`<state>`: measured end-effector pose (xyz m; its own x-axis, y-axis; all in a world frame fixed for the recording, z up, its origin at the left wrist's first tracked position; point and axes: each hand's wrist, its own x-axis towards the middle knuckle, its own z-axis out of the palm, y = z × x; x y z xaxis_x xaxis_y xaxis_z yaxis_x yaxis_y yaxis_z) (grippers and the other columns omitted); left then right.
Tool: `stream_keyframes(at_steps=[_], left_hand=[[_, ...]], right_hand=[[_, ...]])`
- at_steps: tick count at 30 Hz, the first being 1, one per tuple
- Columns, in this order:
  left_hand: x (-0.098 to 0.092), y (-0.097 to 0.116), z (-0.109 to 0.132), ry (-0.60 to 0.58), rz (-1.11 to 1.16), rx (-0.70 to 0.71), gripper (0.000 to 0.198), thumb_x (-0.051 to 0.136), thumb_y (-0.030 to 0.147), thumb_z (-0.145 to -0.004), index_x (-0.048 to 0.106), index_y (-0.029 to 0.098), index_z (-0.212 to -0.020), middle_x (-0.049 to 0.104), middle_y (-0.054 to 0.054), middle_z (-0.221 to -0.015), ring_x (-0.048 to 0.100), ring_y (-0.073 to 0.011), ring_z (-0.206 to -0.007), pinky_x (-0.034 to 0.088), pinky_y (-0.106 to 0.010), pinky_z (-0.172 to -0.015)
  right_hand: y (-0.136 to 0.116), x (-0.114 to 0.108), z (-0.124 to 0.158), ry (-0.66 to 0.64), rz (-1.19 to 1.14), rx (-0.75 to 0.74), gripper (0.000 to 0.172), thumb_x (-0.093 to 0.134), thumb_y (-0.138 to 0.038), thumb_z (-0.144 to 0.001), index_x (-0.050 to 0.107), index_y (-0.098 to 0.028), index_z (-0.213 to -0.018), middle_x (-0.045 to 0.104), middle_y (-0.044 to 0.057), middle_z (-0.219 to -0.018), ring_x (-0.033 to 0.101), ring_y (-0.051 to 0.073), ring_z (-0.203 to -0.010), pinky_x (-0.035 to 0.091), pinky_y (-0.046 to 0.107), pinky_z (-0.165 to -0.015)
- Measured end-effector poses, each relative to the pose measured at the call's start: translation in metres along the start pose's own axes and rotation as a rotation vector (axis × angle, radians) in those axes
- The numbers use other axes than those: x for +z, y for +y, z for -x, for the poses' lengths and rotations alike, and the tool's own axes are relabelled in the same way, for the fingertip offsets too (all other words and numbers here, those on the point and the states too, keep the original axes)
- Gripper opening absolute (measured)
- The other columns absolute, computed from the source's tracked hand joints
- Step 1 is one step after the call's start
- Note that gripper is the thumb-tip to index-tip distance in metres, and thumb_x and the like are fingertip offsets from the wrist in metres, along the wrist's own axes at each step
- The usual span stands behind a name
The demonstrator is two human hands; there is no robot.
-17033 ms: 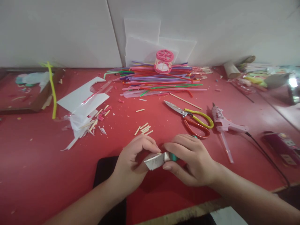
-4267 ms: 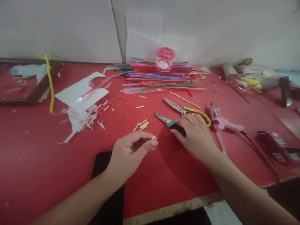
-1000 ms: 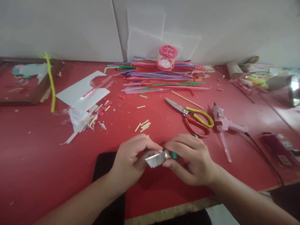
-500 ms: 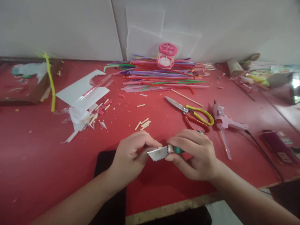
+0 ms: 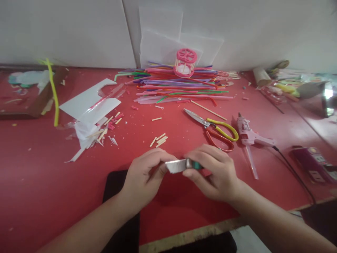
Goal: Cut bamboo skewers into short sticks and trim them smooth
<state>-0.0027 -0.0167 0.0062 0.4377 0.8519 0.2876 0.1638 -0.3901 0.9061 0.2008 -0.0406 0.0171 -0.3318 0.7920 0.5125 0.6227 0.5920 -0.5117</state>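
In my right hand (image 5: pixel 214 174) is a cutter knife (image 5: pixel 176 166) with a green handle, its broad blade out and pointing left. My left hand (image 5: pixel 146 175) is closed in a pinch at the blade's tip end; whatever sits between its fingertips is hidden behind the blade. Just beyond my hands lie several short cut wooden sticks (image 5: pixel 161 139) on the red table (image 5: pixel 168 214). One more short stick (image 5: pixel 156 119) rests a little farther off.
Scissors (image 5: pixel 207 123) and a pink glue gun (image 5: pixel 249 133) lie to the right. Coloured pipe cleaners (image 5: pixel 179 92) are piled at the back, with a small pink-ended cage-like model (image 5: pixel 185 63) on them. White card (image 5: pixel 86 100) and scraps lie left, near a black flat object (image 5: pixel 116 182).
The knife blade has turned slightly, showing a narrower, brighter face. Both hands stay close together in nearly the same place; the whole view has shifted a little.
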Motion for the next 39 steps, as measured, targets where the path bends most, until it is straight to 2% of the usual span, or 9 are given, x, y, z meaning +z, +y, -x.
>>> stream_keyframes(at_steps=[3, 11, 15, 20, 34, 39], left_hand=[[0.0004, 0.001, 0.0006, -0.042, -0.001, 0.011, 0.015, 0.055, 0.01, -0.092, 0.066, 0.021, -0.092, 0.066, 0.002, -0.081, 0.061, -0.0089, -0.071, 0.047, -0.018, -0.065], [0.0015, 0.0018, 0.0003, -0.066, 0.013, 0.021, 0.017, 0.059, 0.005, -0.086, 0.066, 0.02, -0.089, 0.065, 0.002, -0.078, 0.06, -0.0092, -0.069, 0.046, -0.019, -0.062], [0.002, 0.0011, -0.0007, -0.025, 0.031, 0.031, 0.02, 0.061, 0.003, -0.084, 0.066, 0.021, -0.091, 0.067, 0.002, -0.081, 0.062, -0.0096, -0.072, 0.048, -0.019, -0.064], [0.0037, -0.0022, -0.0013, 0.044, 0.035, 0.023, 0.015, 0.061, 0.009, -0.087, 0.067, 0.022, -0.09, 0.069, 0.002, -0.082, 0.063, -0.0108, -0.072, 0.049, -0.021, -0.065], [0.0017, 0.0007, -0.0015, 0.041, -0.006, 0.021, 0.013, 0.064, 0.011, -0.084, 0.069, 0.023, -0.087, 0.069, 0.0, -0.076, 0.062, -0.0134, -0.065, 0.048, -0.023, -0.058], [0.0012, 0.0026, 0.0013, 0.027, -0.025, 0.0, 0.017, 0.062, 0.007, -0.082, 0.068, 0.022, -0.087, 0.068, 0.001, -0.076, 0.061, -0.012, -0.066, 0.047, -0.022, -0.059]], right_hand=[[-0.0061, 0.0044, 0.0022, -0.033, -0.001, -0.033, 0.021, 0.058, -0.036, -0.092, 0.061, -0.016, -0.095, 0.067, 0.005, -0.079, 0.059, 0.016, -0.068, 0.048, 0.032, -0.062], [-0.0065, 0.0024, 0.0016, -0.027, -0.035, -0.019, 0.021, 0.057, -0.037, -0.093, 0.061, -0.016, -0.094, 0.067, 0.005, -0.08, 0.06, 0.016, -0.068, 0.049, 0.031, -0.062], [-0.0073, 0.0023, 0.0018, -0.022, -0.025, -0.023, 0.022, 0.057, -0.037, -0.093, 0.061, -0.016, -0.093, 0.067, 0.006, -0.079, 0.06, 0.016, -0.068, 0.049, 0.031, -0.062], [-0.0074, 0.0028, 0.0025, -0.031, -0.024, -0.017, 0.022, 0.057, -0.038, -0.093, 0.061, -0.016, -0.094, 0.067, 0.005, -0.079, 0.059, 0.016, -0.067, 0.049, 0.031, -0.061], [-0.0086, 0.0013, 0.0008, -0.049, -0.044, 0.015, 0.022, 0.056, -0.037, -0.093, 0.063, -0.016, -0.09, 0.067, 0.005, -0.078, 0.059, 0.015, -0.066, 0.049, 0.03, -0.061], [-0.0075, 0.0003, 0.0005, -0.082, -0.07, 0.033, 0.022, 0.057, -0.037, -0.092, 0.063, -0.015, -0.09, 0.065, 0.004, -0.075, 0.058, 0.014, -0.065, 0.047, 0.029, -0.06]])
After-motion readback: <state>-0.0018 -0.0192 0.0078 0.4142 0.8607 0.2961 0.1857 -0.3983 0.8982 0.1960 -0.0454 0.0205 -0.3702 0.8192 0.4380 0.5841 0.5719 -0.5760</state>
